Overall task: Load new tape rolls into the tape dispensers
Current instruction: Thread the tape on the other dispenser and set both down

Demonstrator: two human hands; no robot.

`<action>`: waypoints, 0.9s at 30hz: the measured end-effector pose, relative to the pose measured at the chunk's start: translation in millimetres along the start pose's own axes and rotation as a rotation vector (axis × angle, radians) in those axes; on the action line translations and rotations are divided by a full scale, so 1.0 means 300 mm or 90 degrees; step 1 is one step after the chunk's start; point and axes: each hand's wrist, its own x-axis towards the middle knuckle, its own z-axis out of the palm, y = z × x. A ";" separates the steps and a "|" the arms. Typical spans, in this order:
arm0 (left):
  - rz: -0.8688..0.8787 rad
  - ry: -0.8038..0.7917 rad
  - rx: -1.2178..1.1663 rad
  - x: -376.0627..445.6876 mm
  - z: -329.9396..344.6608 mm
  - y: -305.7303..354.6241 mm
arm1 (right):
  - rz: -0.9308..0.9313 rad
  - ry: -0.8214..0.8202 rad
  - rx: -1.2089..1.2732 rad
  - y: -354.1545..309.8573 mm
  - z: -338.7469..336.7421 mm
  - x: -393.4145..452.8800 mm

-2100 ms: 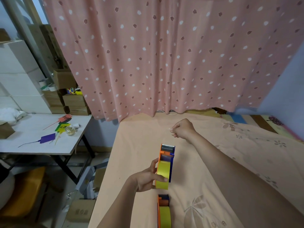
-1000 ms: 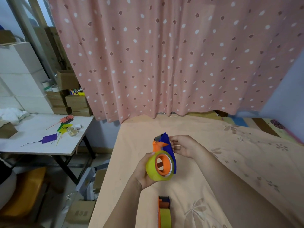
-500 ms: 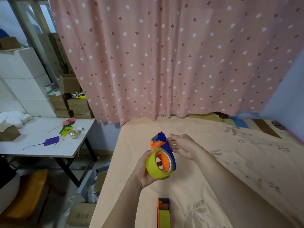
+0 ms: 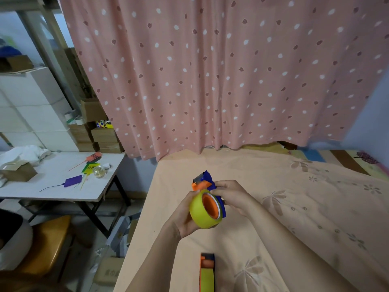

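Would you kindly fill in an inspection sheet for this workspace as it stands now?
Surface: bed sheet, peach with a floral print, mostly bare.
Job's things: held dispenser carrying a yellow tape roll; second dispenser lies near the bottom edge, also with yellow tape.
Clutter: nothing seen on the sheet.
Grippers: left hand cups the roll; right hand grips the dispenser body.
Cables: nothing seen.
Surroundings: polka-dot curtain; side table with tags; stacked boxes.

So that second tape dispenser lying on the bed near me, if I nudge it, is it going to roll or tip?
The second tape dispenser probably won't roll: its frame looks long and flat-sided, boxing in the roll. It seems to stand on a narrow edge, so a sideways nudge could tip it. The soft bedsheet would likely cushion that and stop sliding.
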 end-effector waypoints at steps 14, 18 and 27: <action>-0.053 0.002 0.070 -0.050 -0.207 0.041 | -0.028 0.023 -0.090 0.143 0.229 0.093; -0.109 -0.007 0.161 -0.086 -0.333 0.082 | 0.027 0.054 -0.015 0.220 0.361 0.124; -0.269 0.037 0.380 -0.112 -0.569 0.063 | 0.173 0.147 0.123 0.441 0.570 0.128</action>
